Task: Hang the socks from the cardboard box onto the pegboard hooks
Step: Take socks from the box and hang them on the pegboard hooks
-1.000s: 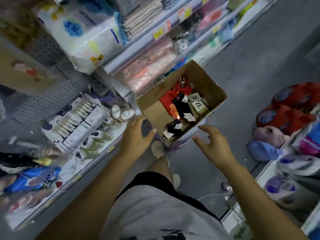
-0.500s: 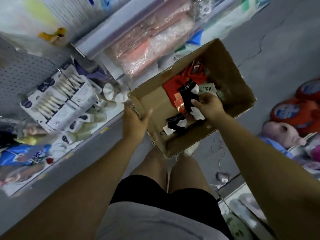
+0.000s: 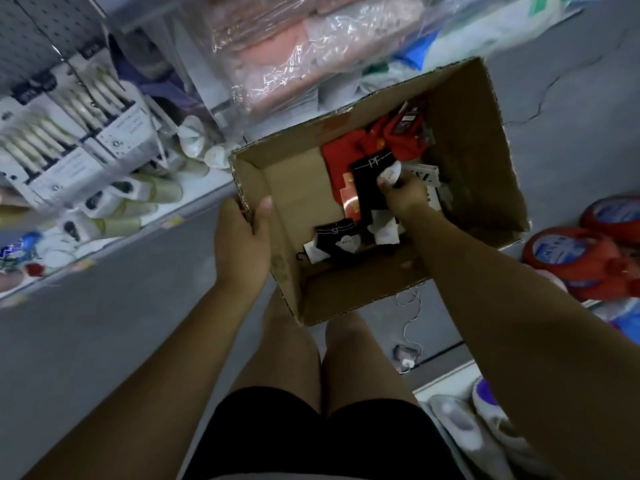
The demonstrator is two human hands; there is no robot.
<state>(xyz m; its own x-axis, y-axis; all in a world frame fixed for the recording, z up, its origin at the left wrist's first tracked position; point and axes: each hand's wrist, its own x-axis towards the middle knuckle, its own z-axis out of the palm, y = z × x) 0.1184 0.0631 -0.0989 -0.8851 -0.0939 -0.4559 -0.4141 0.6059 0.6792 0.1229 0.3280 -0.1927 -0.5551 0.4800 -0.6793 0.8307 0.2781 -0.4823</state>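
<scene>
Reaching in is paying off: your right hand [image 3: 407, 197], hovering open outside a second ago, is now pinching the black-and-white "PF" sock pair [image 3: 369, 183] inside the open brown cardboard box [image 3: 467, 150], fingers curling round its white end. Your left hand [image 3: 242, 237] is gripping the box's near corner, thumb over the wall. So you're getting the pick going, with nothing heading to the grey perforated pegboard [image 3: 34, 26] yet. The other black sock pair [image 3: 337, 233] is reading "SF"; the red socks [image 3: 341, 152] are carrying tags too blurry to read.
</scene>
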